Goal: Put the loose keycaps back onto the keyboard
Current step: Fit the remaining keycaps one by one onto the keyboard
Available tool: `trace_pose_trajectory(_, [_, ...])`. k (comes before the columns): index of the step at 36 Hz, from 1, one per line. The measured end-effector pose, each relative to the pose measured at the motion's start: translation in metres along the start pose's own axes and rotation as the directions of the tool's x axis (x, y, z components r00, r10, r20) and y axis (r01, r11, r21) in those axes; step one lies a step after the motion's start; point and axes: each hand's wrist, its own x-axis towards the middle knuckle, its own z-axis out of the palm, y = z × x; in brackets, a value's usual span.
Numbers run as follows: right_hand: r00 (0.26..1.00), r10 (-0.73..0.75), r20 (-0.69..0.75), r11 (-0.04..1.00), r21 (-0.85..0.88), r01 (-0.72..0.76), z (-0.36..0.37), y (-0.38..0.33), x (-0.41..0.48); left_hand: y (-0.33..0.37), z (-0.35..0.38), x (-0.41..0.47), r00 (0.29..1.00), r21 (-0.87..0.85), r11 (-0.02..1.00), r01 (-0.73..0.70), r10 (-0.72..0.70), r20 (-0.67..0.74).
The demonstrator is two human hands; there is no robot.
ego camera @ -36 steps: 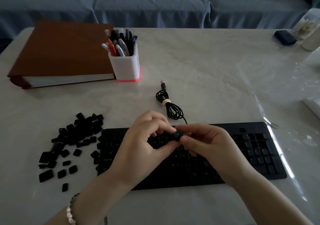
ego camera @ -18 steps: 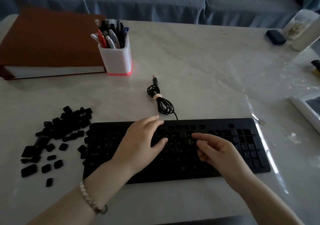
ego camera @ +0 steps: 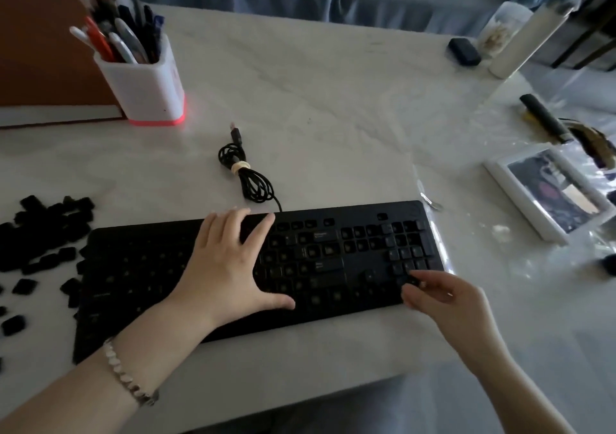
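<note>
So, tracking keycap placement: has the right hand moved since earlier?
Yes. The right hand went rightward, from the keyboard's middle to its numpad end.

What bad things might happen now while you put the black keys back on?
The loose keycaps lie scattered right beside the left arm; a swing of that arm might sweep some off the table. The right hand is at the number-pad corner of the keyboard, where everything is black and dim, so a cap might go on the wrong spot or sit crooked.
</note>
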Motion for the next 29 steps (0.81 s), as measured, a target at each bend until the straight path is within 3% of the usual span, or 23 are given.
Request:
trace_pose_trajectory(5, [0.988, -0.148, -0.050, 0.974, -0.183, 0.136, 0.012, 0.007, -0.003, 0.009, 0.005, -0.001, 0.989, 0.108, 0.992, -0.073, 0.058, 0.133])
trace_pose_trajectory(10, [0.975, -0.223, -0.027, 0.946, -0.249, 0.209, 0.014, 0.009, -0.003, 0.020, 0.001, 0.004, 0.942, 0.247, 0.964, -0.099, 0.011, 0.335])
trace_pose_trajectory(14, [0.963, -0.265, 0.040, 0.913, -0.311, 0.264, 0.011, 0.010, -0.002, 0.025, 0.000, 0.003, 0.951, 0.256, 0.962, -0.095, 0.012, 0.310])
trace_pose_trajectory(20, [0.975, -0.198, 0.104, 0.953, -0.214, 0.216, 0.005, 0.010, 0.000, 0.027, -0.005, 0.005, 0.958, 0.226, 0.967, -0.117, 0.051, 0.282])
trace_pose_trajectory(29, [0.969, -0.209, 0.132, 0.945, -0.226, 0.234, 0.000, 0.023, -0.004, 0.024, -0.003, 0.000, 0.975, 0.163, 0.981, -0.108, 0.073, 0.210])
